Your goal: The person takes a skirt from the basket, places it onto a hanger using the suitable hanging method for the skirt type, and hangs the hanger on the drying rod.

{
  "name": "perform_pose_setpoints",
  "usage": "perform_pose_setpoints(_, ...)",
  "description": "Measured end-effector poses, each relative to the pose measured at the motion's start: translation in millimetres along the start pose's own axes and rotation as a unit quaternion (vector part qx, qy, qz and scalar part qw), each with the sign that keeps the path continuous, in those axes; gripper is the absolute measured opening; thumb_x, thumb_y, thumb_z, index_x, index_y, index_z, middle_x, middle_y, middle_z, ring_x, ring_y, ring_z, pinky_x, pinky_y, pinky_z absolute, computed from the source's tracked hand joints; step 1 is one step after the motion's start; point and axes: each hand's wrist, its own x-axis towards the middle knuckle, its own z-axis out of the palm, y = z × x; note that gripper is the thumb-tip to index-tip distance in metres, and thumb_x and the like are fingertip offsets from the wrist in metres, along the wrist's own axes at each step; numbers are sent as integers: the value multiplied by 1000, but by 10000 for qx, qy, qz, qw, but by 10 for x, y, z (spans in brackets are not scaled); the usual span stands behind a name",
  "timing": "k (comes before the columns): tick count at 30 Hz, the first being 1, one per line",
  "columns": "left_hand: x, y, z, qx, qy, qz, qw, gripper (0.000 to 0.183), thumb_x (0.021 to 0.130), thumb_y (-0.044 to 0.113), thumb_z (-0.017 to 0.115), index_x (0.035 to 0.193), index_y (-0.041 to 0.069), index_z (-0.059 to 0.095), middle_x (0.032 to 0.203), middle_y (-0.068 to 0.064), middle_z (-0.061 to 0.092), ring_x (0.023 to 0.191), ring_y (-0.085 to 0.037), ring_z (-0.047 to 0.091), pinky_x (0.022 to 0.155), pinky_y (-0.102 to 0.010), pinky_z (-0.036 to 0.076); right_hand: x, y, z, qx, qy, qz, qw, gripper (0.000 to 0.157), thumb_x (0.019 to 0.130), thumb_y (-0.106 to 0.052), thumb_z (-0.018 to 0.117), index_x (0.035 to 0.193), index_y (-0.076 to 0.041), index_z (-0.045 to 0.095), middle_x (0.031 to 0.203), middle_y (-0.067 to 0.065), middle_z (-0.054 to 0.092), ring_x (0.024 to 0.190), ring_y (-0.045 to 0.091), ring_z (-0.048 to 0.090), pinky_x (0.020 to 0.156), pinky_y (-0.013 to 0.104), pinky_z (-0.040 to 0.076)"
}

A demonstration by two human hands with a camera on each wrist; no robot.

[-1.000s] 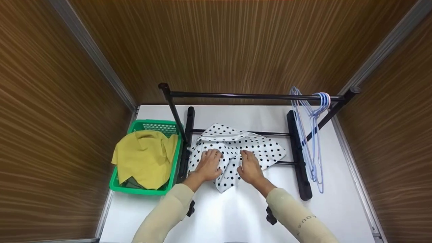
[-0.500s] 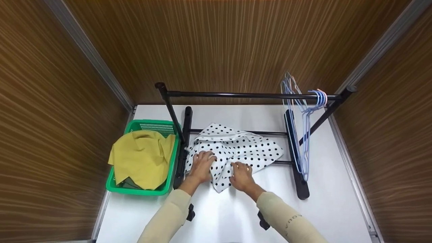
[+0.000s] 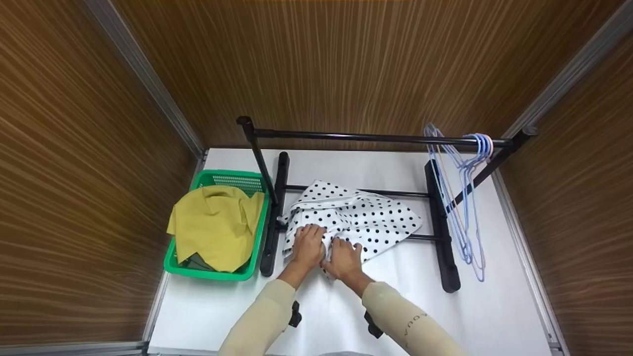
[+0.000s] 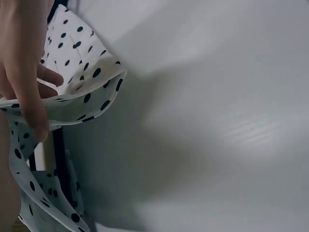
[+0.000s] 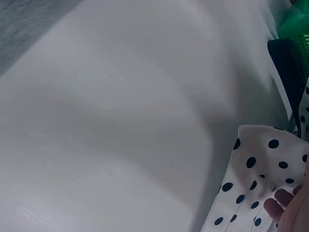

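A white polka-dot cloth (image 3: 383,220) lies crumpled between the feet of a black rack; its exact kind is unclear. My left hand (image 3: 309,247) grips its near edge. In the left wrist view, the cloth's rim (image 4: 89,106) passes between thumb and fingers of that hand (image 4: 21,58). Close beside it, my right hand (image 3: 343,259) holds a bunched part of the same edge, fingers curled. The right wrist view catches only fingertips (image 5: 280,203) against the dotted fabric (image 5: 251,162); the thumb is out of sight there.
The black garment rack (image 3: 366,138) stands over the cloth, its top bar behind the hands. Several light-blue hangers (image 3: 467,198) hang at its right end. At left, a green basket (image 3: 212,274) holds a mustard-yellow cloth (image 3: 215,227) over something dark. Wood-grain walls enclose the white table (image 3: 494,316).
My right hand has moved left along the cloth, up beside the left hand, and now bunches the near edge. The left hand has shifted slightly. The hangers sway on the bar.
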Motion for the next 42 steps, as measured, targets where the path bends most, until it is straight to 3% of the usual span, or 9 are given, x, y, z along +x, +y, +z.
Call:
perform_pose_setpoints(4, 60, 70, -42, -187, 419, 9, 9989, 22, 74, 11, 65, 96, 10, 66, 92, -5, 65, 88, -26, 60, 81, -42, 45, 24, -18, -62, -153, 139, 307, 9993, 64, 83, -45, 71, 127, -2, 56, 116, 16, 66, 106, 33, 64, 89, 58, 45)
perform_pose_setpoints(8, 129, 60, -95, -82, 681, 1, 9976, 21, 73, 14, 67, 94, 10, 66, 90, -5, 64, 87, -26, 59, 80, -42, 45, 55, 50, -183, 198, 284, 387, 9987, 46, 82, -29, 74, 118, -4, 60, 107, 14, 66, 95, 32, 66, 77, 55, 53)
perform_pose_setpoints(11, 179, 39, -116, 20, 659, 125, 9977, 22, 73, 15, 68, 94, 11, 66, 90, -5, 64, 89, -25, 59, 82, -41, 45, 76, 197, -279, 372, 579, 313, 9971, 34, 78, -17, 76, 107, -5, 62, 97, 12, 66, 84, 30, 66, 68, 49, 55)
perform_pose_setpoints(14, 178, 22, -125, 98, 485, 311, 9983, 21, 74, 14, 68, 95, 12, 66, 92, -3, 65, 93, -23, 59, 83, -39, 46, 68, 375, -347, 59, 824, 15, 9966, 27, 77, -9, 75, 100, -5, 64, 90, 12, 66, 77, 29, 65, 59, 45, 54)
perform_pose_setpoints(19, 98, -2, -132, 209, 58, 405, 9989, 17, 77, 12, 68, 94, 14, 69, 95, -1, 70, 98, -21, 61, 84, -39, 48, 43, 621, -407, -748, 1374, -797, 9845, 20, 75, -2, 73, 93, -4, 65, 81, 12, 65, 69, 29, 63, 54, 44, 51)
perform_pose_setpoints(23, 68, -13, -142, 120, -430, 241, 9987, 16, 79, 15, 65, 94, 13, 70, 98, -1, 71, 99, -22, 61, 83, -40, 48, 37, 772, -434, -944, 1915, -1141, 9703, 22, 72, 1, 72, 93, -4, 65, 82, 13, 66, 71, 31, 64, 59, 46, 51)
perform_pose_setpoints(30, 68, 2, -135, -57, -1399, -236, 9899, 22, 86, 18, 60, 105, 11, 69, 104, -6, 69, 100, -25, 61, 85, -42, 47, 36, 937, -486, -213, 2444, -1362, 9598, 23, 66, 4, 74, 84, -4, 64, 76, 11, 65, 66, 30, 65, 58, 45, 51)
perform_pose_setpoints(37, 49, 104, -102, -280, -2572, -240, 9657, 44, 84, 16, 65, 127, 9, 57, 128, -9, 59, 122, -27, 52, 103, -46, 41, 59, 891, -505, 311, 2825, -1488, 9471, 15, 65, -1, 69, 77, -7, 62, 67, 6, 63, 59, 27, 62, 55, 42, 49)
perform_pose_setpoints(42, 44, 248, -89, -516, -2581, 96, 9647, 55, 87, 27, 71, 136, 12, 52, 140, -9, 52, 133, -28, 45, 110, -52, 34, 59, 785, -530, 493, 2822, -1465, 9468, 13, 69, -6, 70, 79, -7, 62, 68, 6, 64, 60, 26, 63, 55, 41, 51)
